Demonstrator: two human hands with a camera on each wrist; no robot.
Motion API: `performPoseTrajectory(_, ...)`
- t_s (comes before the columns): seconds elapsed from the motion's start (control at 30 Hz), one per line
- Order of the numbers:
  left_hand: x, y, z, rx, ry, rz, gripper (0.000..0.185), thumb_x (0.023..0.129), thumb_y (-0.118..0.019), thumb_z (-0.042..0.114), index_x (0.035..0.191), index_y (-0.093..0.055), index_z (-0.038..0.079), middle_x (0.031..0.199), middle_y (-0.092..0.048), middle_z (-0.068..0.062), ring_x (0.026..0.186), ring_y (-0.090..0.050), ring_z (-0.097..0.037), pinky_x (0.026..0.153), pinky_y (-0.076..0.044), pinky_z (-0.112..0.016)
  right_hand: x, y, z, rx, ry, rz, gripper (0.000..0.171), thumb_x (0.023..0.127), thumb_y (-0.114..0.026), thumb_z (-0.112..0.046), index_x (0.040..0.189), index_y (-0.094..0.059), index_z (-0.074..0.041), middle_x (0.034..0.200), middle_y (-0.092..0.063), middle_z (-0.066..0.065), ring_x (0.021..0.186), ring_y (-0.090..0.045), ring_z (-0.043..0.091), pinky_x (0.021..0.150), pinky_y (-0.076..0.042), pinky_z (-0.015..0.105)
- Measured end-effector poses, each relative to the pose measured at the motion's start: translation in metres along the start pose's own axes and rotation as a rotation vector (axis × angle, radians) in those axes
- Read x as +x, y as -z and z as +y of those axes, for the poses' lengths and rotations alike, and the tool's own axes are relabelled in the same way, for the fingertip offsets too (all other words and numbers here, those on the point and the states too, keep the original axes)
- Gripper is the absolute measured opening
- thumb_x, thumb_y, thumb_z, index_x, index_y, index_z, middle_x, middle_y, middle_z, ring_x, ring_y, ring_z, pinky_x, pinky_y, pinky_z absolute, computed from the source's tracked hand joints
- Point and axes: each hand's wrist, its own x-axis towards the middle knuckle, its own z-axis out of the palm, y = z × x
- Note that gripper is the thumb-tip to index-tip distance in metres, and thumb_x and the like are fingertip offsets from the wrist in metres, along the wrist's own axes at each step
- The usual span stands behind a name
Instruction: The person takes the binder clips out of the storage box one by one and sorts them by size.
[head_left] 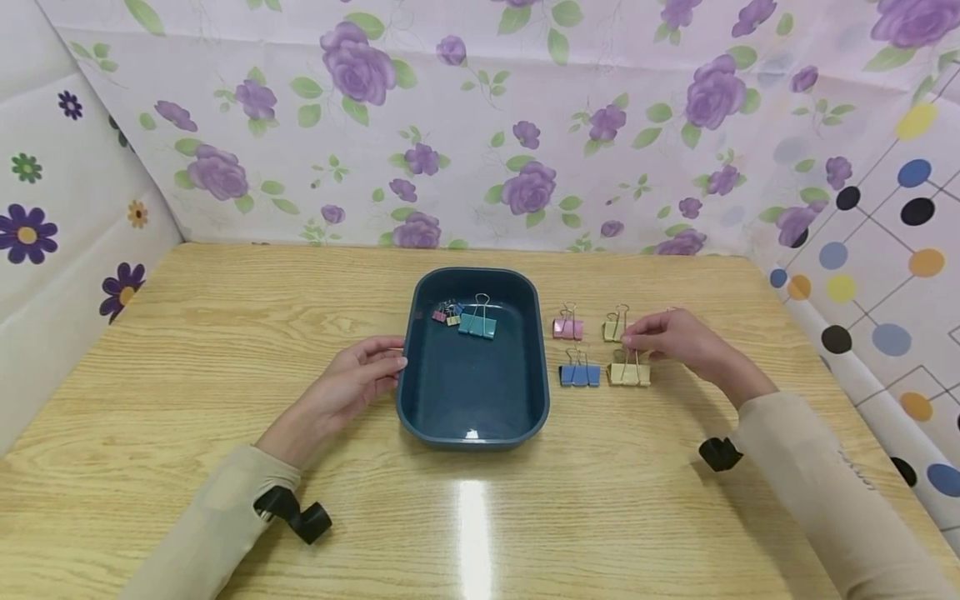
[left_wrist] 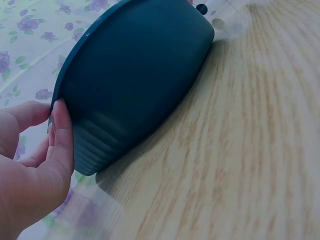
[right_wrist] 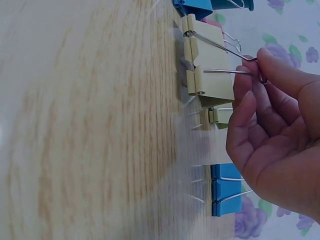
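Note:
A dark teal tray (head_left: 414,392) sits mid-table with three binder clips in its far end; the largest is teal (head_left: 477,323). My left hand (head_left: 392,361) rests with relaxed fingers against the tray's left wall (left_wrist: 135,70), thumb at the rim, as the left wrist view (left_wrist: 52,111) shows. Right of the tray lie a pink clip (head_left: 567,327), a green clip (head_left: 613,329), a blue clip (head_left: 580,375) and a yellow clip (head_left: 630,374). My right hand (head_left: 628,340) pinches the yellow clip's (right_wrist: 210,60) wire handles between thumb and forefinger (right_wrist: 252,67); the clip stands on the table.
Another blue clip (right_wrist: 225,190) lies under my right palm, next to a small greenish one (right_wrist: 220,116). Floral cloth walls enclose the wooden table (head_left: 225,350) at back and sides. Black wrist straps (head_left: 300,515) sit on both sleeves.

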Motion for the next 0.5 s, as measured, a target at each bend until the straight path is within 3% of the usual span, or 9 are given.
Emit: performPoseTrajectory(0.5,0.0034,0.0011,-0.0033,0.006,0.000,0.007,0.041,0.097,-0.052,-0.002,0.134,-0.038,-0.010,0.104,-0.059,-0.006,0.084,-0.060,-0.011,0.075,-0.052,-0.021,0.0020,-0.0001,0.0024,0.002,0.004,-0.021,0.037,0.093,-0.067,-0.024,0.115,-0.064,0.005,0.104,-0.066,0.008,0.095,-0.061,0.019,0.085,-0.053,0.037)
